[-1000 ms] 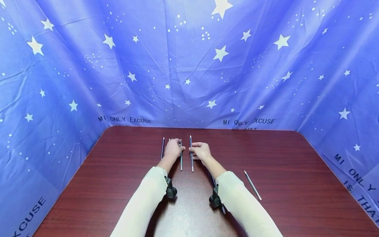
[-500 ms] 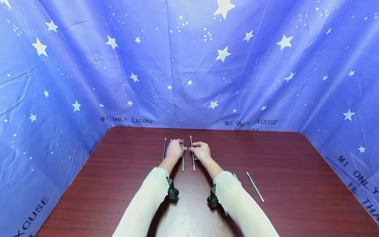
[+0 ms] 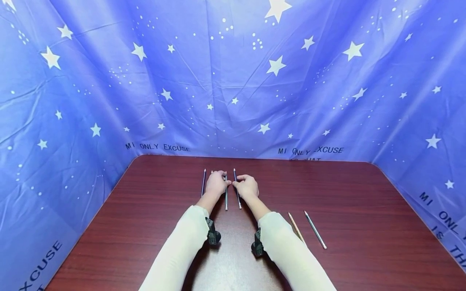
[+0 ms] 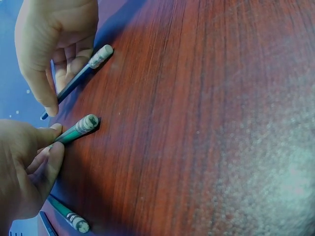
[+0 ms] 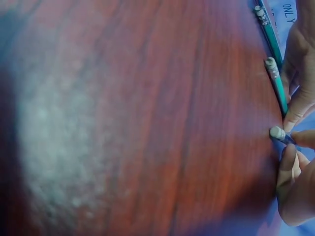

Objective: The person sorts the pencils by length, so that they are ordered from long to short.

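Observation:
Near the far edge of the table, my left hand (image 3: 217, 182) pinches a green pencil (image 4: 73, 133) between thumb and fingers. Just to its right, my right hand (image 3: 247, 187) pinches a dark blue pencil (image 3: 238, 198) by thumb and fingertips. The two pencils lie close together, points away from me, and the blue one leans slightly left at its tip. Another green pencil (image 4: 66, 211) lies beside the left hand, mostly hidden by it in the head view. Further left is a dark purple-blue pencil (image 3: 203, 182), partly covered by the left wrist.
On the right of the brown wooden table (image 3: 364, 202) lie a tan pencil (image 3: 296, 226), its lower end behind the right sleeve, and a silvery-green pencil (image 3: 315, 229). A blue star-patterned curtain (image 3: 233, 81) surrounds the table's back and sides.
My right forearm has shifted left, uncovering the tan pencil. The blue pencil's eraser end has swung slightly right. My left hand keeps its hold on the green pencil.

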`<state>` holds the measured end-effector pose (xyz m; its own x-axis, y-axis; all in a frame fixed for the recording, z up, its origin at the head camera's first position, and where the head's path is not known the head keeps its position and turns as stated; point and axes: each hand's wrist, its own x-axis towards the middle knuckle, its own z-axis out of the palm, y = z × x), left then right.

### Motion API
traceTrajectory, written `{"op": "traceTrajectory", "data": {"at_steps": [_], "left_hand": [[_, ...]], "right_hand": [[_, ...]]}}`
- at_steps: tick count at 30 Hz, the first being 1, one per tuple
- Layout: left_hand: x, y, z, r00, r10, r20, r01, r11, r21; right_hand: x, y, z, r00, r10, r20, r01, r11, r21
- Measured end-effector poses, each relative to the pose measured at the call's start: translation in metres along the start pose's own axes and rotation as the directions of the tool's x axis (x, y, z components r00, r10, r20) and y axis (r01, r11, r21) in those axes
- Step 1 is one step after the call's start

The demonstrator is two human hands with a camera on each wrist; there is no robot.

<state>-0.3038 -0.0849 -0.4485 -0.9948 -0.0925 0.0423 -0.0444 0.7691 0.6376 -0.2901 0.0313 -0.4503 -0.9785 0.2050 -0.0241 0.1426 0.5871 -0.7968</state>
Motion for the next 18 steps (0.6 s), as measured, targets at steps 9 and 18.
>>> {"op": "traceTrajectory", "data": {"at_steps": [9, 18], "left_hand": [[-0.0012, 0.0002, -0.0002, 1.000, -0.003, 0.006, 0.003, 1.000, 0.003], [-0.0013, 0.0008, -0.0015, 1.000, 0.001, 0.002, -0.001, 1.000, 0.006]], "right_hand": [[-0.0032, 0.0014, 0.0029, 0.999, -0.035, -0.033, 0.033, 0.997, -0.065], [0.0000, 0.0040, 0.0079, 0.995, -0.068, -0.077, 0.059, 0.992, -0.111]]}}
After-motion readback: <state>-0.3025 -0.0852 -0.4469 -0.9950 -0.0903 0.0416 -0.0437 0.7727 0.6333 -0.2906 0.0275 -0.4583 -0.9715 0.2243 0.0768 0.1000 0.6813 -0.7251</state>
